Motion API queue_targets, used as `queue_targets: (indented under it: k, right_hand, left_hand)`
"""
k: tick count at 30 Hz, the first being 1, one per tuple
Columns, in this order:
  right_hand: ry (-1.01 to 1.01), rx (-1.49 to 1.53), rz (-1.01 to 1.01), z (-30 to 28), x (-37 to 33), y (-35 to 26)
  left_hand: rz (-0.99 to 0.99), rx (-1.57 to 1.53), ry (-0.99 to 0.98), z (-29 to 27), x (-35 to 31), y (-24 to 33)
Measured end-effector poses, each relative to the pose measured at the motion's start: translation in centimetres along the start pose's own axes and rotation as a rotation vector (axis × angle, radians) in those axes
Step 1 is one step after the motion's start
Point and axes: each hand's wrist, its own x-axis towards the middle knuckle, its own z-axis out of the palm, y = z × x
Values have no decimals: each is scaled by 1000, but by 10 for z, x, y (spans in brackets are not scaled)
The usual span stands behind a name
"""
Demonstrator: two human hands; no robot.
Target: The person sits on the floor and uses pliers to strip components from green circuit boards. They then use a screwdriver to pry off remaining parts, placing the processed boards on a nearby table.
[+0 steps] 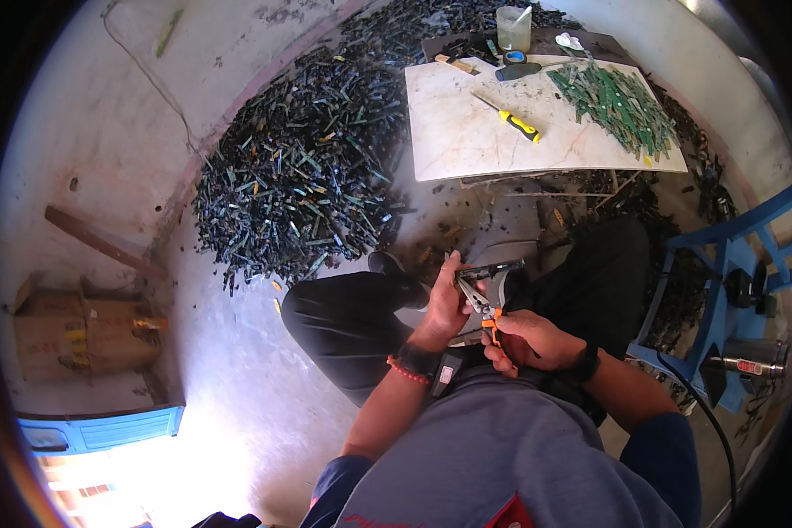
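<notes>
Pliers point(486, 312), gripped by curled fingers of the right hand point(537, 338), seem to touch a dark strip point(499, 267) pinched in the left hand's fingers, apparently unfinished; green strips point(620, 107) on the bench point(449, 132) look done, the dark floor heap point(299, 172) largely unworked

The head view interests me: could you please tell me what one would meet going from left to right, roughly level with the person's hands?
Cardboard box, black left trouser leg, left hand, orange-handled pliers, right hand, dark wristband, silvery flask.
</notes>
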Motion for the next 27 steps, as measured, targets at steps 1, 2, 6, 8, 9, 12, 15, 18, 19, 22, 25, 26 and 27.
queue_targets:
  k: [1, 2, 6, 8, 9, 12, 15, 18, 19, 22, 25, 26, 27]
  right_hand:
    - [-18, 47, 12, -1, 1, 1]
    - [-34, 91, 26, -3, 1, 2]
    - [-14, 25, 26, 0, 0, -1]
    - [132, -376, -19, 0, -3, -7]
    - [206, -576, -42, 0, -6, -11]
    - [454, -1637, -348, -2, -10, -23]
    - [695, -1961, -337, 4, -15, -37]
    - [800, -2150, -354, 4, -15, -41]
    - [807, -2196, -368, 4, -14, -40]
    - [817, -2319, -389, -3, -7, -32]
    - [819, -2372, -370, -7, 0, -27]
    - [819, -2379, -357, -8, 1, -27]
    - [823, -2389, -353, -9, 0, -28]
  left_hand:
    - [-7, -28, -65, -2, 1, 0]
    - [-14, -58, -131, -5, 4, -2]
    - [-97, -93, -303, -11, 8, -3]
    - [-86, -46, -127, -3, 4, -5]
    - [-81, -21, -38, 1, 1, -6]
    - [-78, 4, -63, -3, -7, -4]
    - [-35, 42, -95, -23, -9, -10]
    - [-21, 189, -111, -18, -15, -6]
    - [-3, 288, -89, -10, -16, -7]
    - [59, 567, -52, 6, -19, -6]
    - [130, 834, -15, 15, -17, -7]
    - [142, 839, -6, 17, -17, -7]
    - [153, 845, 3, 18, -17, -7]
